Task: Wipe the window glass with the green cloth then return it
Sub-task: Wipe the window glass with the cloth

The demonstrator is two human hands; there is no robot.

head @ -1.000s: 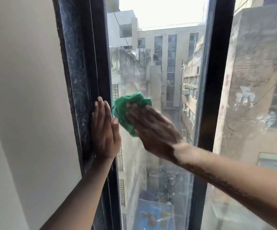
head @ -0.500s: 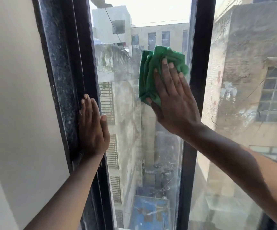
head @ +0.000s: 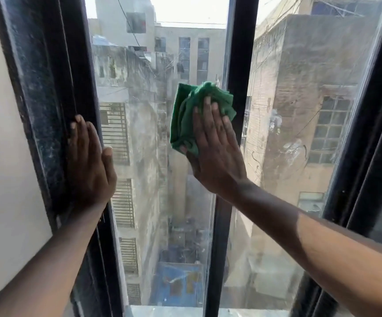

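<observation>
Wiping window glass (head: 144,138), mid-frame: right hand (head: 215,149) pressing green cloth (head: 186,115) flat, fingers straight, against centre mullion (head: 240,53). Left hand (head: 89,163) flat, holding nothing, bracing on left frame (head: 48,88). Keeping pressure even, overlapping strokes. Versus half-second-earlier frame: cloth sitting lower.

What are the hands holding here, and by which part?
The right hand presses the bunched green cloth flat against the window glass, fingers straight over its lower right. The left hand holds nothing, resting on the window frame.
</observation>
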